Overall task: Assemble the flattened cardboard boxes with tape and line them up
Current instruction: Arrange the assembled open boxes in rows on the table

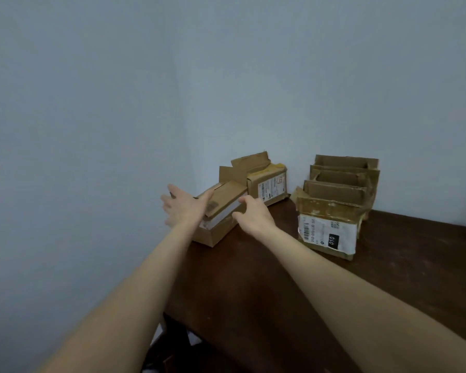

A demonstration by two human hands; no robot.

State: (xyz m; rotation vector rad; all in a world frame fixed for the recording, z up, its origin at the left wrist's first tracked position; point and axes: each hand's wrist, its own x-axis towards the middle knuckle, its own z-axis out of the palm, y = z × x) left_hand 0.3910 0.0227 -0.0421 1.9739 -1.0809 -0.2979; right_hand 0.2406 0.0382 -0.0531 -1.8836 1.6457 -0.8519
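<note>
Dark table (pixel 253 278), blue wall (pixel 92 103) corner. Low box (pixel 221 211) at table's left edge, flaps down: L hand (pixel 182 208) flat, fingers splayed against it; R hand (pixel 250 215) curled over its top edge. 2nd box (pixel 269 184) behind; row of open boxes (pixel 326 211) to the right, approx. 4; contents not visible.

Dark wooden table (pixel 253 286), pale blue walls (pixel 92 103), perhaps dark clutter underneath (pixel 176 348)

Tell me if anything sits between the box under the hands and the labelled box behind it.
Nothing visible does. The left hand lies flat against the near box, the right hand grips its right edge, and the labelled box stands directly behind it on the table, with no object seen between them.
</note>
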